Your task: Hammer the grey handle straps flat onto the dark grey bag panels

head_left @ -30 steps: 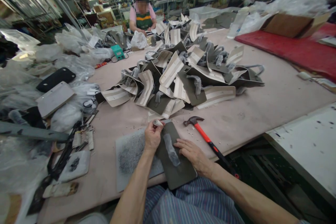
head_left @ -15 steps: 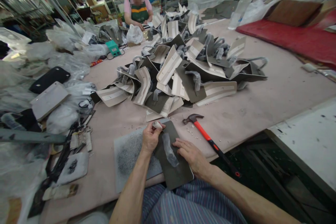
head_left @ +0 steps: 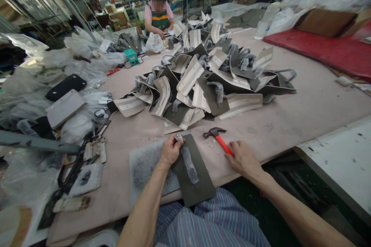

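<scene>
My left hand (head_left: 170,150) is closed around a short tool wrapped in white tape (head_left: 179,137), held upright at the top edge of a dark grey-green panel (head_left: 199,166); its lower tip is hidden. A plastic-wrapped handle strap (head_left: 189,165) runs along the middle of that panel. The panel rests partly on a speckled grey board (head_left: 136,193) and hangs over the table edge toward my lap. To the right, my right hand (head_left: 245,162) is closed over the handle of a claw hammer (head_left: 222,143), which lies on the table with its head pointing away from me.
Many similar panels with pale backs (head_left: 189,75) are heaped across the table (head_left: 290,123). Plastic bags (head_left: 78,125) and taped tools (head_left: 71,203) line the left side. A red sheet (head_left: 313,48) lies far right. A co-worker (head_left: 159,13) sits opposite.
My right hand has left the panel and moved right onto the hammer's handle. My left hand still holds the taped tool at the panel's top edge. The view has shifted slightly.
</scene>
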Demonstrator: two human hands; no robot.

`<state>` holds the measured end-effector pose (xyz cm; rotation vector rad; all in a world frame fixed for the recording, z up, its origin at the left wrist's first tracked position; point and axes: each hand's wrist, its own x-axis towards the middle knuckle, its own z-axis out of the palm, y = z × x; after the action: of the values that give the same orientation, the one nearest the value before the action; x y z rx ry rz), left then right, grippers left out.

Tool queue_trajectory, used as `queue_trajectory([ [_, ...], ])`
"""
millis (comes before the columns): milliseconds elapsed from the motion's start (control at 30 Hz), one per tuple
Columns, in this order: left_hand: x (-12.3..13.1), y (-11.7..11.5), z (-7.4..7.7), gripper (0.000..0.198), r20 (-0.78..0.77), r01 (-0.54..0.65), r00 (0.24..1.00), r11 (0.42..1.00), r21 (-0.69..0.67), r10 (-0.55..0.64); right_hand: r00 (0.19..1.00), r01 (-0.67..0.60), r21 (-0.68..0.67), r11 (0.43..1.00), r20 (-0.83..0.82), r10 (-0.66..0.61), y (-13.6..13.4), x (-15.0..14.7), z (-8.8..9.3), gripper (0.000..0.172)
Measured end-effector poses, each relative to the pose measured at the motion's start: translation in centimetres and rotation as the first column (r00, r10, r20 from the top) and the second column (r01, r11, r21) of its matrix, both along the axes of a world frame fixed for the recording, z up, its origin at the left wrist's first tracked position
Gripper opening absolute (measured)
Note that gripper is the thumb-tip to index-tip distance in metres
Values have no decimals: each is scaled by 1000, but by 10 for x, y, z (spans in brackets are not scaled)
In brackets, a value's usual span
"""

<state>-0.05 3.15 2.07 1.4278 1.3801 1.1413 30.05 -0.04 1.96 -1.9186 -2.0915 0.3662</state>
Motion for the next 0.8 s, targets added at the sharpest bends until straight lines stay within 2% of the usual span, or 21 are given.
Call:
queue_trajectory([
  [67, 4, -5, 0, 16, -69, -27, 997, 998, 60, 31, 997, 45, -184, 982, -48, -55, 1, 6, 3, 10],
  [133, 8, -9, -1, 16, -108, -40, 993, 993, 108, 52, 938, 79, -427, 901, -276, -213, -1, 4, 11, 12],
  [200, 10, -12, -2, 16, -122, -40, 991, 991, 131, 57, 788, 19, -652, 758, -456, -413, -3, -5, 26, 14],
  [233, 11, -13, -3, 15, -123, -40, 991, 990, 135, 57, 709, -38, -722, 691, -507, -490, -4, -11, 35, 13],
  [267, 11, -13, -3, 15, -121, -43, 991, 990, 136, 59, 644, -94, -749, 655, -548, -534, -5, -18, 46, 10],
  [300, 10, -13, -4, 15, -118, -45, 991, 990, 134, 61, 604, -124, -736, 665, -588, -538, -5, -26, 56, 10],
  [333, 10, -13, -4, 15, -115, -45, 991, 990, 133, 61, 588, -123, -687, 716, -632, -505, -5, -34, 66, 14],
  [367, 9, -13, -5, 16, -114, -44, 992, 990, 133, 60, 587, -101, -598, 795, -681, -438, -4, -42, 75, 20],
  [400, 9, -13, -5, 16, -114, -41, 992, 990, 134, 56, 621, -65, -462, 884, -713, -327, -3, -50, 83, 25],
  [433, 8, -12, -6, 16, -117, -37, 992, 990, 137, 54, 691, -33, -284, 958, -699, -184, -2, -57, 88, 30],
  [467, 8, -12, -6, 16, -122, -33, 991, 989, 142, 51, 773, -28, -96, 995, -633, -39, 1, -63, 92, 31],
  [500, 8, -13, -7, 17, -129, -29, 990, 989, 147, 48, 847, -68, 53, 996, -524, 85, 3, -68, 95, 31],
  [533, 8, -13, -7, 16, -136, -29, 990, 988, 152, 50, 900, -137, 138, 981, -396, 181, 6, -72, 98, 28],
  [600, 8, -13, -8, 15, -146, -39, 987, 988, 152, 62, 934, -288, 143, 947, -177, 311, 13, -75, 108, 22],
  [667, 8, -13, -9, 15, -146, -45, 987, 989, 144, 66, 924, -356, 141, 924, -93, 370, 18, -77, 129, 21],
  [733, 8, -14, -8, 15, -134, -41, 989, 990, 137, 60, 925, -279, 302, 912, -172, 340, 22, -79, 156, 23],
  [800, 8, -13, -8, 16, -118, -33, 992, 990, 138, 49, 885, -42, 489, 871, -386, 259, 21, -84, 175, 21],
])
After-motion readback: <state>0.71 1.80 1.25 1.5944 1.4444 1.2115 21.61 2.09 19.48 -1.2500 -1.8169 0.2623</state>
